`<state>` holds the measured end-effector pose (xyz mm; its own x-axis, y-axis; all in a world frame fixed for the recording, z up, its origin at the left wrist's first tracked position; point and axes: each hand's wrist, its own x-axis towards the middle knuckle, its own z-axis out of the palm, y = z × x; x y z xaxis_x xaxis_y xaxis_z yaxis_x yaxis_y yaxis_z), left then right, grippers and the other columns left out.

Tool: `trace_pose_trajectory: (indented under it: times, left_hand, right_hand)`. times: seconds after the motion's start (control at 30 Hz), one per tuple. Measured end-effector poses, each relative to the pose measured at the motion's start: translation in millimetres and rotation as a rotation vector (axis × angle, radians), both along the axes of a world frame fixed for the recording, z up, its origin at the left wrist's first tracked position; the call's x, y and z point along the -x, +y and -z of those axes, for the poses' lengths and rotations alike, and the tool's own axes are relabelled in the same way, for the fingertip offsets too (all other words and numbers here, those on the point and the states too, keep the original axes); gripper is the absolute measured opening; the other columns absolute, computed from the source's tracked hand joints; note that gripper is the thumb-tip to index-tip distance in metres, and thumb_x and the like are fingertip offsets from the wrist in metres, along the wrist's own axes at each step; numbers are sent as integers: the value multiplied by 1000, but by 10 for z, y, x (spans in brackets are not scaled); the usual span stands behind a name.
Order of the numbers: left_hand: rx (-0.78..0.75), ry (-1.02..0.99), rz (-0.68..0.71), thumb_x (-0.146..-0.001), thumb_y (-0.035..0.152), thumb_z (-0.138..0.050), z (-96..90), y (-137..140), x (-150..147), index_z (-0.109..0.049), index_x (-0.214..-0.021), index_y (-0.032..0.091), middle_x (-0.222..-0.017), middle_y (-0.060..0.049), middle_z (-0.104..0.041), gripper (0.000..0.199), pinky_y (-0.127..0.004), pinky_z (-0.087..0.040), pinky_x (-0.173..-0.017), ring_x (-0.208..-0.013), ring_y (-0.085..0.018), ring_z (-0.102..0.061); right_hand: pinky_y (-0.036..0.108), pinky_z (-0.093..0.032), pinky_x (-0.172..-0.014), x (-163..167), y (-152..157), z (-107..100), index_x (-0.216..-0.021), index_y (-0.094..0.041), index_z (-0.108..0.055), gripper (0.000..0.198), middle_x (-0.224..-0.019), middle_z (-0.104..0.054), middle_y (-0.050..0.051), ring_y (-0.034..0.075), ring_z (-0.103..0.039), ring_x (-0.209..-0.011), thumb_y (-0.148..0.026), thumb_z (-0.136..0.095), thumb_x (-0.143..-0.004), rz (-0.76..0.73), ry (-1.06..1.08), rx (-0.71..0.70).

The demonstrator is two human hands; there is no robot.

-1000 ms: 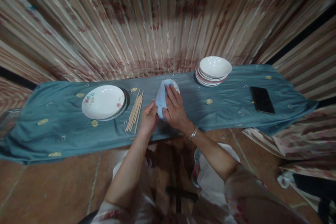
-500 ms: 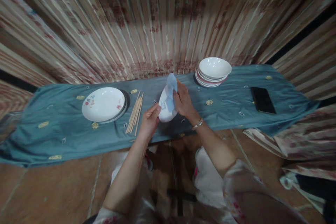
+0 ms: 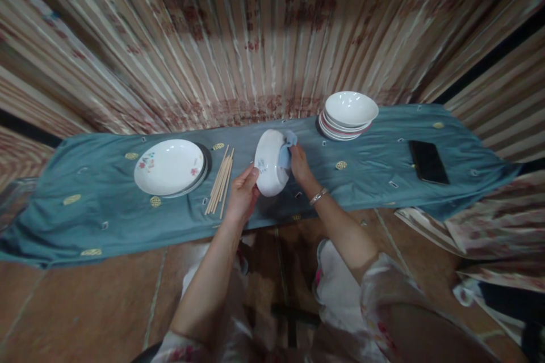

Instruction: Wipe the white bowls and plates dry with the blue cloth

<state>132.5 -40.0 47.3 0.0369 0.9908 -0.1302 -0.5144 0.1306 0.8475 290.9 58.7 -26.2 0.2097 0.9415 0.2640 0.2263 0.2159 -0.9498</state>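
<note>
A white bowl (image 3: 269,173) with a small blue floral print is held tilted on its side above the table. My left hand (image 3: 244,191) grips its rim, thumb on the outer wall. On the bowl's right side, my right hand (image 3: 300,162) holds a light blue cloth (image 3: 287,150) against the base; the fingertips are partly hidden by the cloth. Just left of my left hand lies a loose bundle of wooden chopsticks (image 3: 221,181).
A stack of white plates (image 3: 170,167) with floral edges stands at the left. Stacked white bowls (image 3: 349,110) are at the back right. A black phone or tablet (image 3: 428,161) lies farther right on the teal tablecloth (image 3: 114,232). Pleated curtains (image 3: 264,39) hang behind.
The bowl has turned so that its outer side and base show more. My right hand and the cloth have moved slightly right and down, from the upper wall to the base.
</note>
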Motion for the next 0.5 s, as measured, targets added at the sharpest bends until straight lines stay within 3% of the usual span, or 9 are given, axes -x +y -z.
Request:
trace_pose_trajectory:
  times: [0.13, 0.33, 0.5]
  left_hand:
    - [9, -36, -60, -72, 41, -85, 35, 55, 31, -74, -101, 16, -107, -11, -79, 39, -38, -55, -100, -119, -29, -68]
    - [-9, -124, -137, -75, 35, -85, 135, 177, 76, -74, -101, 16, -101, -11, -80, 34, -36, -54, -102, -112, -27, -71]
    - [28, -201, -226, -81, 21, -79, 152, 275, 146, -73, -105, 15, -93, -6, -80, 26, -21, -57, -85, -88, -15, -75]
  right_hand:
    - [38, -51, -95, 45, -44, 83, -112, -16, -65, 44, -109, -74, 11, 23, -68, -97, -48, -40, -95, -6, 88, 149]
    - [42, -49, -100, 96, -57, 154, -110, -15, -66, 49, -112, -74, 13, 26, -68, -105, -54, -40, -95, 0, 63, 207]
    - [41, -44, -109, 154, -146, 183, -122, -17, -65, 58, -124, -72, 12, 25, -66, -116, -62, -42, -94, -29, 110, 210]
